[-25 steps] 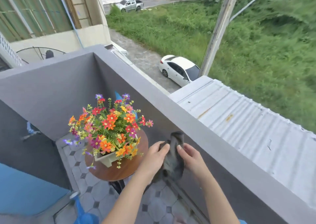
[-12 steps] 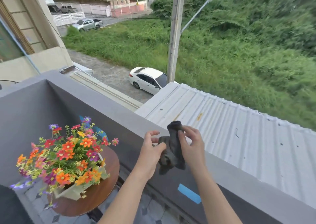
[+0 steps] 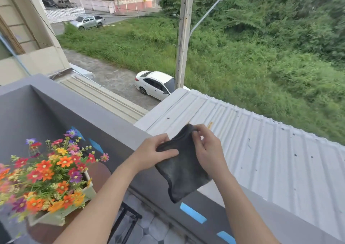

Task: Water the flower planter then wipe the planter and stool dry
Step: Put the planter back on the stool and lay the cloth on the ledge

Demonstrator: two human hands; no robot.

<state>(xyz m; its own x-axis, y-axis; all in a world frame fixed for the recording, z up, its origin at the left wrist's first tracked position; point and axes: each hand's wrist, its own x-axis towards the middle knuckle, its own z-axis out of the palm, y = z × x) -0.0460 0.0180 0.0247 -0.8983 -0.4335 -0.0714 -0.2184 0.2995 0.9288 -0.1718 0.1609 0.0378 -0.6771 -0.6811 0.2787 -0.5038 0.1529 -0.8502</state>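
Observation:
Both my hands hold a dark grey cloth (image 3: 183,176) up over the grey balcony wall (image 3: 115,126). My left hand (image 3: 153,154) pinches its left edge and my right hand (image 3: 207,150) grips its top right edge, so the cloth hangs spread between them. At the lower left stands the pale planter (image 3: 56,216), filled with orange, red and purple flowers (image 3: 48,171), on a round brown stool (image 3: 99,173) with black legs. Neither hand touches the planter or the stool.
Beyond the wall lies a white corrugated roof (image 3: 270,150), with a white car (image 3: 156,84), a utility pole (image 3: 183,34) and tall grass far below. Blue tape strips (image 3: 193,213) mark the wall's inner face. Patterned grey tiles (image 3: 149,228) cover the balcony floor.
The cloth was bunched between my hands and is now pulled open and spread wider. My view has swung up and to the right, pushing the planter toward the left edge.

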